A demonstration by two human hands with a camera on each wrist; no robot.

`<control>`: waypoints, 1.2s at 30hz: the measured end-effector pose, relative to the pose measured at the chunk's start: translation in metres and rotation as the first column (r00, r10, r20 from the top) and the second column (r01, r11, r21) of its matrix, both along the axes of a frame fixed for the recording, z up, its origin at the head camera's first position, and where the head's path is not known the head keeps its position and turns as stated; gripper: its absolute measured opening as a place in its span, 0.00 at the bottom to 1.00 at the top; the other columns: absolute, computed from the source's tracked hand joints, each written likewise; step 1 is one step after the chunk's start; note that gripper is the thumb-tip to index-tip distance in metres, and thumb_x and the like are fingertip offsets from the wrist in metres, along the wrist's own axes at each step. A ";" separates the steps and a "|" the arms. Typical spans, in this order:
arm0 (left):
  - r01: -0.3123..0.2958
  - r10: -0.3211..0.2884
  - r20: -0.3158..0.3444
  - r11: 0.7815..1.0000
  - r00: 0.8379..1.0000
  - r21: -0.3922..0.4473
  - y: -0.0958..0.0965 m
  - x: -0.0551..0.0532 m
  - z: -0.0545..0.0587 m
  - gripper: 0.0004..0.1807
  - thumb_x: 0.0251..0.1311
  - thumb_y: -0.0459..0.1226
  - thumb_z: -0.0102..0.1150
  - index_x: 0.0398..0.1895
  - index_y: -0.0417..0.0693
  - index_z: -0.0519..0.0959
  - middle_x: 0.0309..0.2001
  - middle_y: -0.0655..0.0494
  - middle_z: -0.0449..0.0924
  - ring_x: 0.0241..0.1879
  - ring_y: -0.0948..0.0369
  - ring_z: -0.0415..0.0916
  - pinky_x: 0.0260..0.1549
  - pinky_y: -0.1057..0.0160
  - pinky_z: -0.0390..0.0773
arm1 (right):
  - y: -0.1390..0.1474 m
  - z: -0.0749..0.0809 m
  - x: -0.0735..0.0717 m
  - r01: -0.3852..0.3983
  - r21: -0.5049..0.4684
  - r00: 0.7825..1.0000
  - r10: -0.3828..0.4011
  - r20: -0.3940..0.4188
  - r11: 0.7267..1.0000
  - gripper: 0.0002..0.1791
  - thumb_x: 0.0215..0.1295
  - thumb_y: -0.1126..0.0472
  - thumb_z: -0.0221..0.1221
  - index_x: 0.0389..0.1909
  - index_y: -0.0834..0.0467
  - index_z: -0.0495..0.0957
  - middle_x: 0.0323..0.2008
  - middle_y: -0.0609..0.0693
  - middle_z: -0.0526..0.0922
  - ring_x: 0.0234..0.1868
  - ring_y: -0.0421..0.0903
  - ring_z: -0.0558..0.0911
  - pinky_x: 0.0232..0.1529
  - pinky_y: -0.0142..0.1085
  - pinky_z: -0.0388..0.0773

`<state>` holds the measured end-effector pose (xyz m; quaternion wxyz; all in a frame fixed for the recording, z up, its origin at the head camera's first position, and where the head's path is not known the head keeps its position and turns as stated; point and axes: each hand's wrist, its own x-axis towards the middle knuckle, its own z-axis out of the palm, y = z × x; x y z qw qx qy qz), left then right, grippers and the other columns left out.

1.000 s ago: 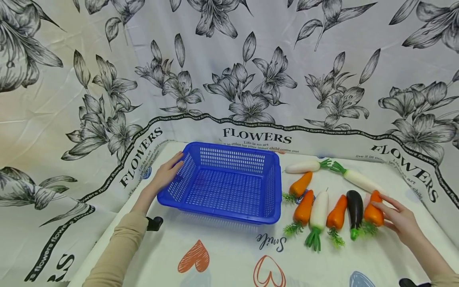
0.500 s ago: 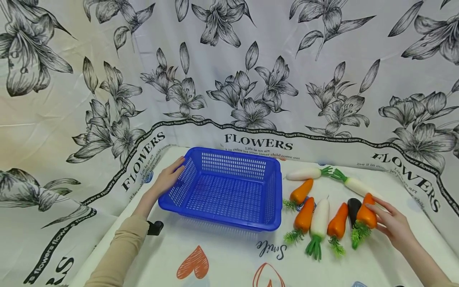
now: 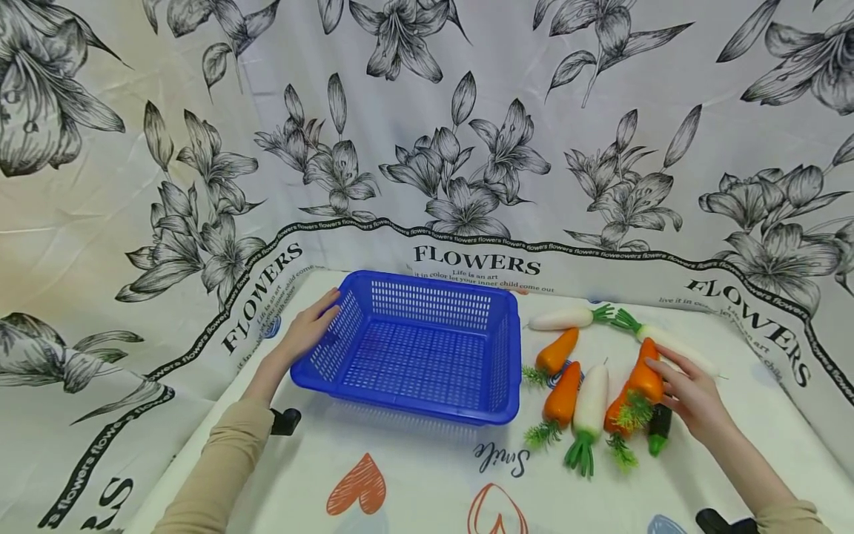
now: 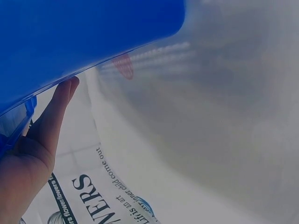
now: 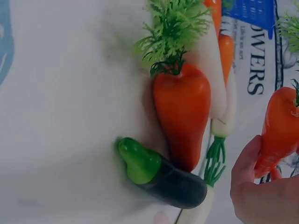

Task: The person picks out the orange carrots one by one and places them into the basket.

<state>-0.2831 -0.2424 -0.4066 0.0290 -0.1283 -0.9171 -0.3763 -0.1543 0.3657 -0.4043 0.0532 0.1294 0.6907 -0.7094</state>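
My right hand (image 3: 694, 397) pinches an orange carrot (image 3: 645, 374) with leafy green top by its narrow end. In the right wrist view this held carrot (image 5: 280, 123) is raised, apart from the table. Below it lie another carrot (image 5: 182, 114) and a dark eggplant (image 5: 180, 186) with a green cap; in the head view the held carrot partly hides both. My left hand (image 3: 303, 337) rests against the left side of a blue plastic basket (image 3: 403, 404), its fingers straight along the rim. The basket holds nothing. From the left wrist view, the left fingertips (image 4: 70, 86) touch the basket's edge.
Between the basket and my right hand lie two more carrots (image 3: 563, 397) and a white radish (image 3: 591, 397). Behind them are two other white radishes, one on the left (image 3: 560, 319) and one on the right (image 3: 674, 347). A flower-printed curtain (image 3: 427, 148) hangs behind the table.
My right hand has picked up the rightmost carrot and carried it left, across the eggplant to above the neighbouring carrot. The left hand and basket stay in place.
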 end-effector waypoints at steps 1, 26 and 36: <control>-0.001 0.001 0.003 1.000 1.000 0.001 0.000 0.000 0.000 0.29 0.73 0.46 0.37 0.72 0.43 0.56 0.75 0.48 0.49 0.72 0.42 0.48 0.69 0.39 0.49 | -0.004 0.001 -0.002 -0.007 0.005 1.000 0.007 0.006 1.000 0.30 0.68 0.53 0.54 0.69 0.38 0.57 0.31 0.28 0.78 0.30 0.32 0.81 0.33 0.25 0.80; -0.023 0.023 0.016 1.000 1.000 -0.007 -0.001 -0.002 -0.001 0.27 0.74 0.45 0.36 0.72 0.45 0.57 0.75 0.49 0.50 0.72 0.41 0.48 0.68 0.38 0.49 | -0.083 0.021 -0.027 -0.037 -0.095 0.999 0.039 0.029 0.995 0.43 0.66 0.49 0.57 0.76 0.46 0.44 0.38 0.28 0.75 0.34 0.31 0.79 0.39 0.23 0.78; -0.039 0.039 0.000 0.999 0.999 -0.005 -0.002 -0.003 -0.003 0.28 0.74 0.47 0.35 0.72 0.46 0.58 0.74 0.49 0.52 0.71 0.41 0.51 0.67 0.38 0.52 | -0.118 0.030 -0.035 -0.008 -0.184 0.999 0.018 0.049 0.983 0.40 0.66 0.50 0.57 0.74 0.44 0.49 0.36 0.33 0.77 0.30 0.33 0.78 0.34 0.23 0.75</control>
